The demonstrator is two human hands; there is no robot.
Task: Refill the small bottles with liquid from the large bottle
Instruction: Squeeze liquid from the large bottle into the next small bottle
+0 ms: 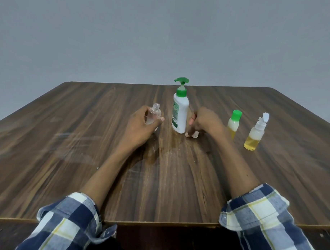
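A large white pump bottle (180,112) with a green pump head stands upright mid-table. Just left of it my left hand (142,124) grips a small clear bottle (155,113) whose neck is uncapped. Right of the big bottle my right hand (203,123) rests on the table with its fingers curled round a small white cap (195,134). Farther right stand a small bottle with a green cap (234,123) holding white and yellow liquid, and a small spray bottle (255,134) with yellow liquid in its lower part.
The wooden table (85,140) runs wide to both sides, its near edge by my checked sleeves. A wet smear shows on the wood in front of the large bottle. A plain grey wall stands behind the table.
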